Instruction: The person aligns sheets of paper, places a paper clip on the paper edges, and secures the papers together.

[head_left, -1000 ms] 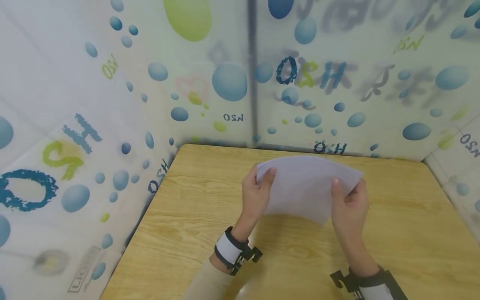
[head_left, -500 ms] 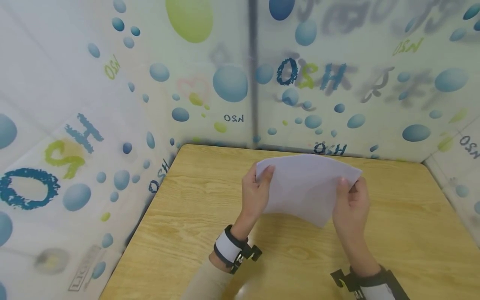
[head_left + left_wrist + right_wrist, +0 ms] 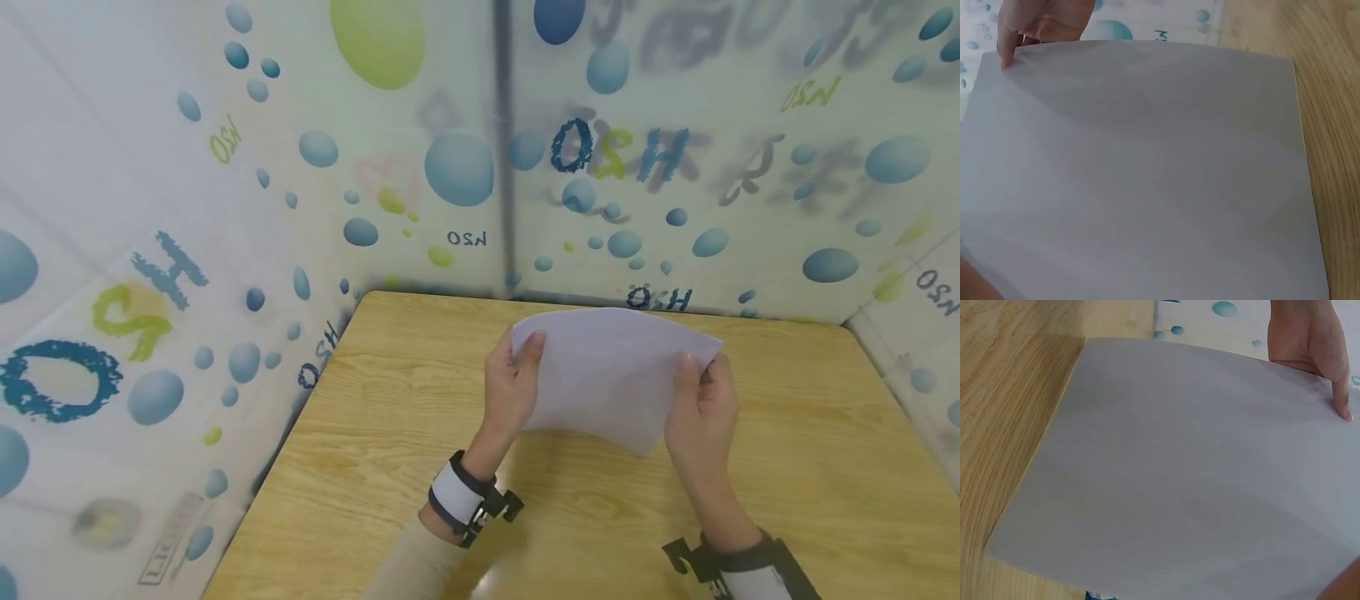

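Paper [image 3: 600, 379] is up over the table [image 3: 397, 387], bowed. Left hand [image 3: 510, 392] pinches one side edge, right hand [image 3: 703, 421] the opposite one, both high toward the top corners. Likely light, floppy, slick, quick to crease; best held by the edges, light tension, no squeezing.

paper [image 3: 600, 371] is whitish; table [image 3: 390, 400] yellow; wall [image 3: 540, 200] blue-spotted.
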Available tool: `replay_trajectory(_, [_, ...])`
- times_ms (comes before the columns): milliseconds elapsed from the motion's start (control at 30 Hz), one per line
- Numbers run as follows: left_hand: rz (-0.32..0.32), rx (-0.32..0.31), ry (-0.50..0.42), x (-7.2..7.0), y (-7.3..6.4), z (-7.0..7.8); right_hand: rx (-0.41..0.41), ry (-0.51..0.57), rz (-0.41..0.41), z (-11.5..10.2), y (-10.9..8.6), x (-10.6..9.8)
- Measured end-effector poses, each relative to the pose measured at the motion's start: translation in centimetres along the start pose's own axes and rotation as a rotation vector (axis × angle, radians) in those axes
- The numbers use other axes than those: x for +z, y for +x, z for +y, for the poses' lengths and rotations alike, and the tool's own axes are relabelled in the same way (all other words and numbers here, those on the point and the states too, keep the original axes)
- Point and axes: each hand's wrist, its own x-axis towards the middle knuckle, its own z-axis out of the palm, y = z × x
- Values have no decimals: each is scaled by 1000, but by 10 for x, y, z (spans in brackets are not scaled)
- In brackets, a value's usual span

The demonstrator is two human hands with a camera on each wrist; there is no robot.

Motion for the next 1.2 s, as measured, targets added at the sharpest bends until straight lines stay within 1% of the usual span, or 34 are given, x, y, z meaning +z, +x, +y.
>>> replay_trajectory(267, [2,24,-12,0,0,-2,-3,-86,14,2,0,-2])
replay_trajectory(600, [22,36,-23,-1,2,-1,-4,-72,22,-4,1,2])
replay_trajectory(833, [8,47,-27,-2,3,0,2,-70,14,-4,1,1])
replay_trajectory(1200, [-14,41,-53,-3,2,-4,8,-67,12,-3,0,2])
